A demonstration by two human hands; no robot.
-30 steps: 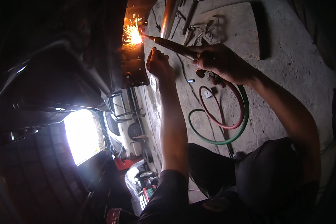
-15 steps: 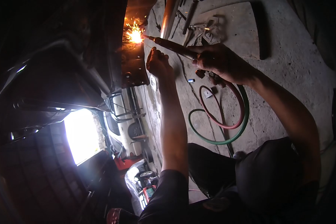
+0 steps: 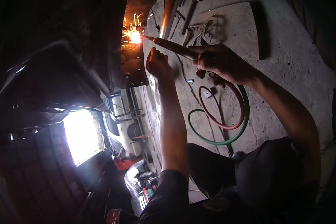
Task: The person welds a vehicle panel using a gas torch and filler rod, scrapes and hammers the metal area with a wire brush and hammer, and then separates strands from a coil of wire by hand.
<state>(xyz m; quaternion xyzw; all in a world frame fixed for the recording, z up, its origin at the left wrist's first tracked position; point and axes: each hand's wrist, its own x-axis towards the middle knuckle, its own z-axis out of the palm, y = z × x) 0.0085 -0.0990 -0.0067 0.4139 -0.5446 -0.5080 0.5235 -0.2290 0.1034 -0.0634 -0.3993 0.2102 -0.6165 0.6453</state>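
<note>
My right hand (image 3: 224, 63) is closed around the handle of a gas welding torch (image 3: 171, 46). Its nozzle points left at a metal panel edge (image 3: 133, 69), where a bright glowing spot (image 3: 135, 36) throws orange sparks. Just below the nozzle, my left hand (image 3: 158, 63) is pinched on a thin welding rod that reaches toward the glow; the rod barely shows in the dim light. From the torch's rear, a red hose (image 3: 229, 128) and a green hose (image 3: 214, 142) loop down over the floor.
Metal scraps (image 3: 203, 31) and a curved sheet panel (image 3: 235, 22) lie on the cracked concrete floor (image 3: 280, 100). A metal pipe (image 3: 169, 16) lies near the sparks. Dark vehicle bodywork (image 3: 52, 74) fills the left side. My knee (image 3: 268, 164) is at lower right.
The sparks spread in a different pattern, more to the left. Both hands and the torch stay almost where they were.
</note>
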